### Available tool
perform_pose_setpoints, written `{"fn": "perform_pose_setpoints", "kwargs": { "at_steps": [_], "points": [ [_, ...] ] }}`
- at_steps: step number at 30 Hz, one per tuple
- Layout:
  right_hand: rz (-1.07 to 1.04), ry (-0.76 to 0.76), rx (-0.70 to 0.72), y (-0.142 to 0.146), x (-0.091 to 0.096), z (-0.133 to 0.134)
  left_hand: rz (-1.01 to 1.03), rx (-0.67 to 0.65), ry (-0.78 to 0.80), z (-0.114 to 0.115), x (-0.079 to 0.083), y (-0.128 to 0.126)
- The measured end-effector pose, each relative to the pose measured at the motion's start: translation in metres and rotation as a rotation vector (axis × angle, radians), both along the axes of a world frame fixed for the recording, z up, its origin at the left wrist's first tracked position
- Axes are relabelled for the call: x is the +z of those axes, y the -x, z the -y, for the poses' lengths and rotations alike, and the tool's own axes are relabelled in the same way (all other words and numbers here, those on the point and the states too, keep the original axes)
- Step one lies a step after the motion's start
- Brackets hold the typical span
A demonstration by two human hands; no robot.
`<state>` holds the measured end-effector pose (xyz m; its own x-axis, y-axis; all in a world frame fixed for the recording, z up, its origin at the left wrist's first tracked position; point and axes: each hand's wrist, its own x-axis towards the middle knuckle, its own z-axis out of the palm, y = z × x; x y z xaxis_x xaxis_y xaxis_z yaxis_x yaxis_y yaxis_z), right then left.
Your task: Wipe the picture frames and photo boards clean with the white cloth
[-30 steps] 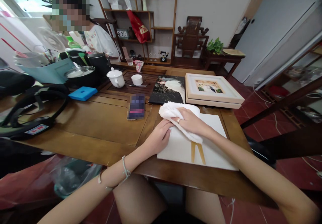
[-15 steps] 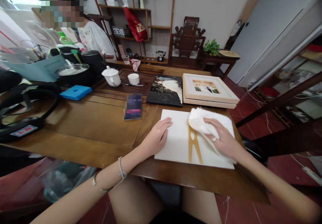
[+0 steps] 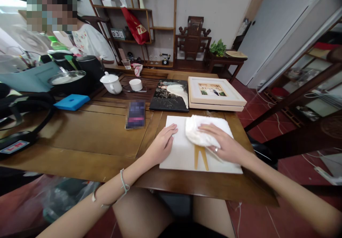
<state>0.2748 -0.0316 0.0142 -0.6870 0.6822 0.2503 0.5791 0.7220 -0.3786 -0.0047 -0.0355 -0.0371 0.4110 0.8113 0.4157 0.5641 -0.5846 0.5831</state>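
Red bag [image 3: 133,20]: "7", rest unclear. Block calendar [image 3: 117,34]: "0", "3", third block illegible. Headset label [image 3: 14,147]: unreadable.

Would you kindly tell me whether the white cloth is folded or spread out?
Folded or bunched, not spread flat: the white cloth forms a thick, rounded pad under the right hand.

1 head-worn camera faces forward and down over the table [image 3: 107,131], close above its near edge.
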Motion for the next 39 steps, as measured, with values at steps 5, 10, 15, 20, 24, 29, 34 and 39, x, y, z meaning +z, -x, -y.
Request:
{"fn": "perform_pose_setpoints", "kwargs": {
  "at_steps": [5,10,15,20,24,29,34,39],
  "points": [
    [0.074,-0.065,-0.252,-0.016,-0.009,-0.026,0.008,0.001,0.012,0.001,0.001,0.0],
    [0.193,-0.086,-0.084,-0.01,-0.004,0.026,-0.003,0.009,0.02,0.002,0.003,-0.001],
    [0.229,-0.103,0.137,-0.003,0.002,0.075,-0.014,0.015,0.024,0.002,0.003,-0.002],
    [0.142,-0.044,0.105,-0.011,0.0,0.042,0.001,0.014,0.022,0.002,0.002,-0.002],
    [0.081,-0.018,-0.061,-0.018,-0.005,-0.006,0.023,0.008,0.012,0.001,0.0,-0.001],
    [0.139,0.017,-0.172,-0.023,-0.002,-0.027,0.007,0.006,0.014,0.0,0.001,-0.001],
    [0.261,0.096,-0.126,-0.031,0.017,0.035,0.007,0.004,0.012,0.001,0.002,-0.001],
    [0.257,0.141,0.042,-0.036,0.04,0.097,0.007,0.014,0.025,0.002,0.003,-0.002]
  ]
}}
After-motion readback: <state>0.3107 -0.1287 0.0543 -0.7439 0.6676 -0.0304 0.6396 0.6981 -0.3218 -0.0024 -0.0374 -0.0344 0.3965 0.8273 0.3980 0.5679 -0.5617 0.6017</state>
